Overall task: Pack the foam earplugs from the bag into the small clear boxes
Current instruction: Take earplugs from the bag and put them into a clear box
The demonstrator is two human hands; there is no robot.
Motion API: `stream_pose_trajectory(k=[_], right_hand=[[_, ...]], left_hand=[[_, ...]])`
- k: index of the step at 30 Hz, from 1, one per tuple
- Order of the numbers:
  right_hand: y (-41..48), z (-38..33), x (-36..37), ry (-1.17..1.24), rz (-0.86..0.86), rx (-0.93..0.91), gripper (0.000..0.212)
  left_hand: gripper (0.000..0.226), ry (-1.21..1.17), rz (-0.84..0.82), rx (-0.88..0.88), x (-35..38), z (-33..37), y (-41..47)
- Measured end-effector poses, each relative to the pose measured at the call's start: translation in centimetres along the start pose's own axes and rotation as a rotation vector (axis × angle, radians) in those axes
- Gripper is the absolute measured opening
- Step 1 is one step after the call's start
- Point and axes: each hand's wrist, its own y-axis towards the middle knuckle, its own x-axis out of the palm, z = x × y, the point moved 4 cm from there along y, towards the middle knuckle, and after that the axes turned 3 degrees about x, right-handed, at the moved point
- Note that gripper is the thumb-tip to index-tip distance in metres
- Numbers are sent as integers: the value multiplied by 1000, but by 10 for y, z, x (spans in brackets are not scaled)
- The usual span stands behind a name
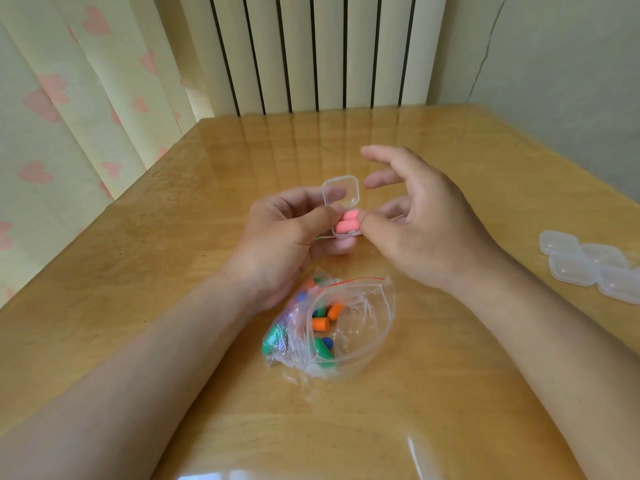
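My left hand (287, 237) holds a small clear box (341, 199) above the table, its hinged lid standing open. Two pink earplugs (347, 223) lie side by side in the box's base. My right hand (426, 226) touches the box's right edge with thumb and a fingertip; its other fingers are spread upward. Below the hands lies the clear zip bag (349, 327), mouth open toward the right, with orange, green and blue earplugs (320, 323) inside.
Several more small clear boxes (588, 265), shut, are grouped at the table's right edge. The glossy wooden table (173, 271) ends at a curtain on the left and a white radiator at the back.
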Motion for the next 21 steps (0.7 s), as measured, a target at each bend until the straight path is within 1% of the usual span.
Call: stream_pose_trajectory(k=[6, 9, 13, 17, 21], right_hand=[[1, 4, 4, 92, -32, 63, 43], [2, 4, 3, 188, -50, 90, 33], [2, 2, 3, 250, -58, 88, 35], [3, 2, 3, 311, -80, 74, 39], [5, 4, 2, 398, -68, 82, 32]], left_hand=[[18, -22, -38, -23, 2, 1, 0], [20, -22, -83, -16, 4, 2, -1], [27, 0, -110, 11, 4, 3, -3], [32, -20, -87, 29, 2, 5, -2], [36, -64, -55, 0, -1, 6, 0]])
